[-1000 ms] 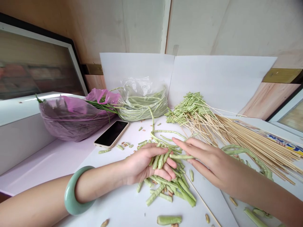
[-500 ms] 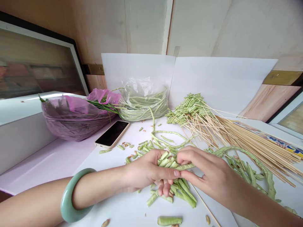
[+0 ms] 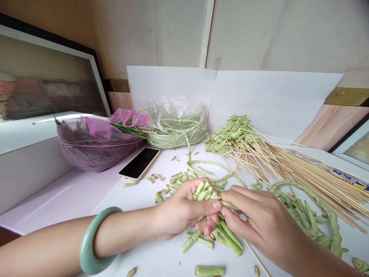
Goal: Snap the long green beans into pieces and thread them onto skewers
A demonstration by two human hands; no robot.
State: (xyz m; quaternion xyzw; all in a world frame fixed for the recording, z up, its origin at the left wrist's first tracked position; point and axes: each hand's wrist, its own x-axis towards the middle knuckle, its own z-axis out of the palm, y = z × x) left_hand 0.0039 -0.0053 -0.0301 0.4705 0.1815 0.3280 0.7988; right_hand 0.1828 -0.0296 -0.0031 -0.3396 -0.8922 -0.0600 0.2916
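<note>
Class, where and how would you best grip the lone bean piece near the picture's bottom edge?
Probably pinch the bean piece across its middle, coming from above: it lies flat, its length running left to right, apart from the cut pile.

Food-preparation corner, perhaps a home's: cut beans (image 3: 231, 237), skewers (image 3: 314, 177), white tabletop (image 3: 160, 256).

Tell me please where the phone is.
In the head view, the phone lies left of centre, beside the purple bag and nearer than the clear bag.
</note>
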